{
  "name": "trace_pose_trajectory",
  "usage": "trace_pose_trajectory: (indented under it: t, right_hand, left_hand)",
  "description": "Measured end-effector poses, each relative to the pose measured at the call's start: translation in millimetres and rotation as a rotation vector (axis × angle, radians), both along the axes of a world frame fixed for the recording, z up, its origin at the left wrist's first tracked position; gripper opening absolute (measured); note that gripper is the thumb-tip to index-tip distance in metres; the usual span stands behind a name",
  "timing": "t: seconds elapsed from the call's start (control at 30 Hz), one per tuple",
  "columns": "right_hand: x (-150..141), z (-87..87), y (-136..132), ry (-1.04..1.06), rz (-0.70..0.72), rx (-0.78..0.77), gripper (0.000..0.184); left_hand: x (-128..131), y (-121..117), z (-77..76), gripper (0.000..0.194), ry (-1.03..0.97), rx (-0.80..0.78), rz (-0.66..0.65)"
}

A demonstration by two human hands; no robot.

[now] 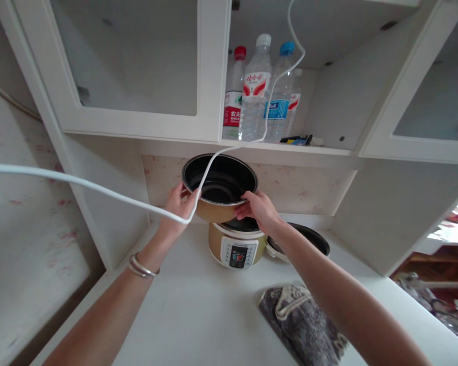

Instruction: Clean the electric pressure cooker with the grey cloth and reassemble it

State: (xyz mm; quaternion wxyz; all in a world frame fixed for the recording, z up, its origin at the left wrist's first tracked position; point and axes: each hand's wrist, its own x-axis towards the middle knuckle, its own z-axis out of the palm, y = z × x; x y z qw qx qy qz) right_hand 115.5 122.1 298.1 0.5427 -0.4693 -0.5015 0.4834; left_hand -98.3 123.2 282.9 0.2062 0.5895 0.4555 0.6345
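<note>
Both my hands hold a round inner pot (219,185) with a dark inside and a gold outer wall, lifted just above the gold rice cooker base (236,246). My left hand (177,203) grips its left rim, fingers closed. Fingers of my right hand (257,207) are closed on the right rim. The pot tilts its opening toward me. The cooker has a control panel (238,254) on its front. Its open lid (309,239) lies to its right behind my right forearm.
A white cable (99,189) crosses in front of my left hand and runs up past the shelf. Water bottles (254,91) stand on the cabinet shelf above. A grey cloth (297,317) lies on the white counter (198,310). Cabinet doors flank both sides.
</note>
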Motion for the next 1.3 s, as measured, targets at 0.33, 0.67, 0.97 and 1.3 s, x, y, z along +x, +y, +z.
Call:
trace_pose_trajectory:
  t: [0.33, 0.67, 0.97, 1.3]
  right_hand:
    - [54.5, -14.9, 30.0, -0.172, -0.177, -0.151, 0.02]
    - [65.6, -48.6, 37.9, -0.295, -0.16, -0.265, 0.024]
    - [66.1, -68.2, 38.9, -0.373, -0.247, -0.24, 0.02]
    - [70.8, -92.9, 34.9, -0.344, -0.254, -0.201, 0.008]
  left_hand:
    - [58.6, 58.4, 5.8, 0.025, 0.194, -0.173, -0.133]
    - [62.6, 65.0, -27.6, 0.023, 0.238, -0.326, -0.159]
    - [60.2, 74.7, -55.6, 0.022, 0.354, -0.394, -0.108]
    - [65.5, 76.7, -72.8, 0.017, 0.548, -0.295, -0.067]
